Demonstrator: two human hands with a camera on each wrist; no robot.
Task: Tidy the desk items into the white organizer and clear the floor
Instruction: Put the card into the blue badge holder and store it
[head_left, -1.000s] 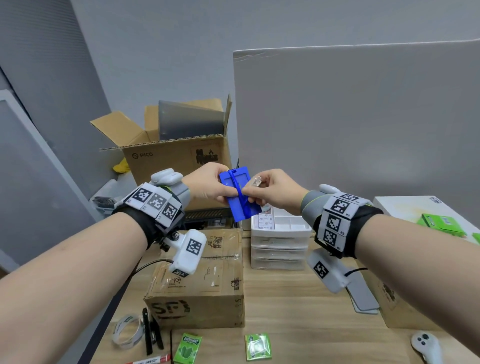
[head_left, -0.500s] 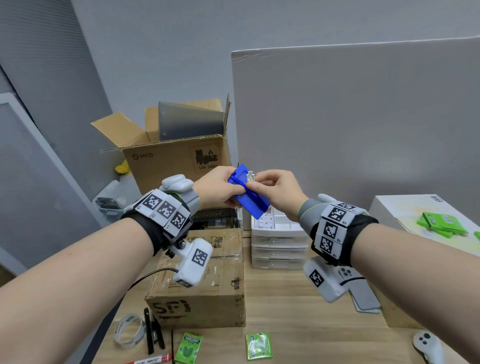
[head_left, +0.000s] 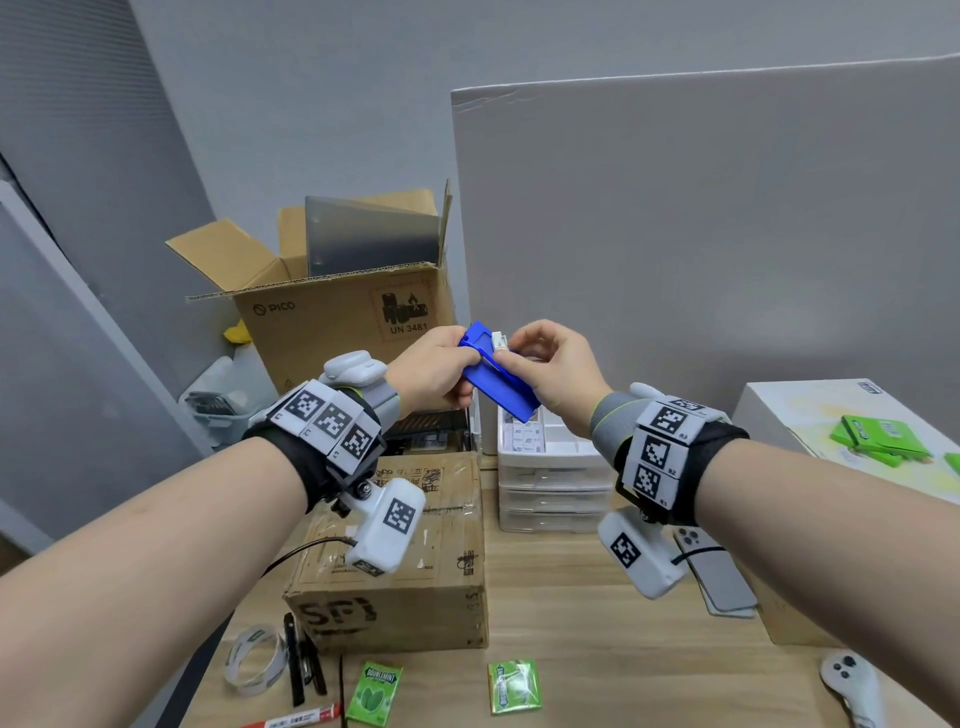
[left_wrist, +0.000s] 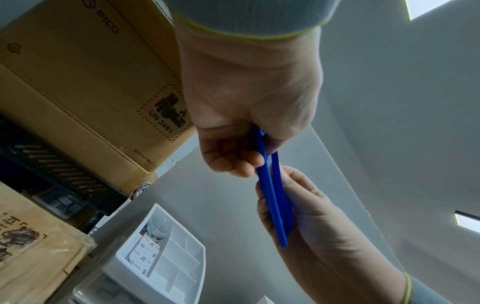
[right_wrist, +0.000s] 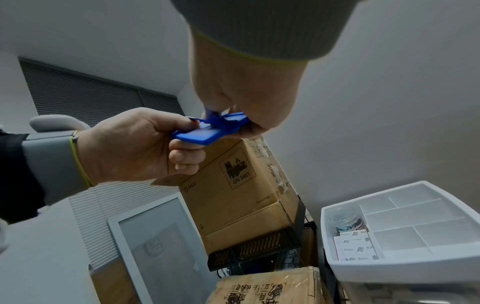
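Blue card holder (head_left: 496, 376) hanging in the air above the white organizer (head_left: 553, 470), gripped at its left end by left hand (head_left: 434, 371), pinched near its upper edge by right hand (head_left: 553, 376); beyond the organizer, PICO cardboard box (head_left: 337, 312) standing.

Blue card holder (head_left: 497, 382), white organizer (head_left: 553, 470), green gum packets (head_left: 511, 686), brown cardboard box (head_left: 337, 317), black-and-white checkered wrist tags (head_left: 330, 418)

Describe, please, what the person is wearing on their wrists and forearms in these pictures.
Each forearm is bare. The left hand and right hand each emerge from a grey knit cuff edged in yellow-green. Behind it sits a black wrist strap carrying white panels printed with black square markers. A white camera pod with its own marker hangs below each wrist, trailing a black cable.
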